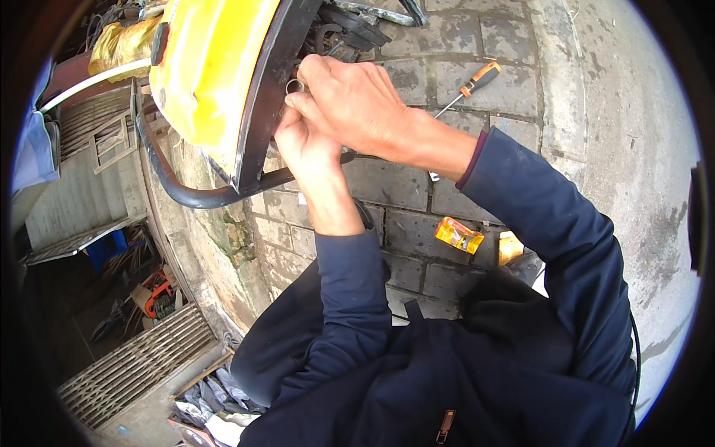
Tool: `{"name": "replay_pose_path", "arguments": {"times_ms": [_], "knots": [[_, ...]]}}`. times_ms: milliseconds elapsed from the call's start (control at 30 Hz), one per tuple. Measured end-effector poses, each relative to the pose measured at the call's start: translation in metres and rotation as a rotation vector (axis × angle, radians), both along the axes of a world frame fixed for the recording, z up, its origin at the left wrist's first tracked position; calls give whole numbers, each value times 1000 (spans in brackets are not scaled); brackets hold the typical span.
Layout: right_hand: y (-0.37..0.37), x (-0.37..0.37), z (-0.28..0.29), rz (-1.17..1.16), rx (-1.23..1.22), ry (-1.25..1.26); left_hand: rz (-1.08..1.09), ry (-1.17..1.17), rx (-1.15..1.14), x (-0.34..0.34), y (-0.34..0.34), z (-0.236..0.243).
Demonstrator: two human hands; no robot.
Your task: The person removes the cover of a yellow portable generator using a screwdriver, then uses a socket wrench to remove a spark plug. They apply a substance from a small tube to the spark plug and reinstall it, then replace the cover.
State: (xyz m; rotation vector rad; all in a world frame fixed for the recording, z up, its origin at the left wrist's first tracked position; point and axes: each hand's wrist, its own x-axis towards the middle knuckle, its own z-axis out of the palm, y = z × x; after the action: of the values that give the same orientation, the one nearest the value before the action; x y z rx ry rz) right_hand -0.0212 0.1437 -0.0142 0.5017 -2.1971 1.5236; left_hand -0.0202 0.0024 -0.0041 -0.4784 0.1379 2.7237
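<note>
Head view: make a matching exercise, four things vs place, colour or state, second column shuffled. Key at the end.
Things
1. screwdriver
2. small packet
3. round metal piece
4. yellow panel

Place, colour or state
A. silver, by the fingertips of the right hand and left hand
B. left of both hands, with a dark frame along its edge
C. orange and black handle, on the paving
D. red and yellow, on the paving

Pairs: 1-C, 2-D, 3-A, 4-B

Yellow packet (459,235) on grey paving (398,223), small yellow box (510,248) near it, metal grating (138,365) at lower left
</note>
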Motion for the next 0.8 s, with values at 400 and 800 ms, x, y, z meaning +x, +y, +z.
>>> {"name": "replay_pose_path", "arguments": {"times_ms": [400,800], "knots": [[4,-3,3,-20,138,-26,-83,94,7,-4,-5,-10],[7,0,7,-59,45,-63,35,-99,-73,-7,-14,-34]]}}
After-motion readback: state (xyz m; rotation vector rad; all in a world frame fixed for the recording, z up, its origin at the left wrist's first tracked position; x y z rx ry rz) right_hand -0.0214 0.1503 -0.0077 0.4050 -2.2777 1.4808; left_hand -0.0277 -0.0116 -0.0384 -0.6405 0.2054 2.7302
